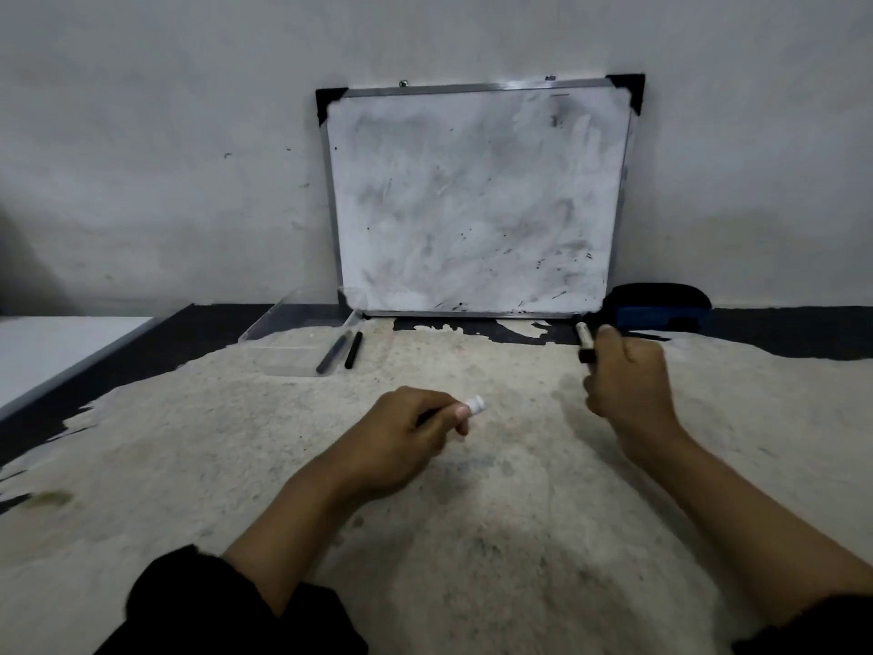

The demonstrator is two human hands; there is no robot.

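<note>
A smudged whiteboard (477,200) leans against the wall at the back of the worn tabletop (236,465). My left hand (406,432) hovers over the middle of the table and grips a small white piece (476,405), which looks like a marker cap, between thumb and fingers. My right hand (628,385) is curled round a marker (585,340) whose white barrel and dark end stick out above the fist, just below the board's lower right corner. The rest of that marker is hidden inside the hand.
A clear plastic tray (293,333) lies at the board's lower left, with two dark markers (342,352) beside it. A blue and black eraser (659,312) sits at the board's lower right. A white panel (61,352) fills the far left.
</note>
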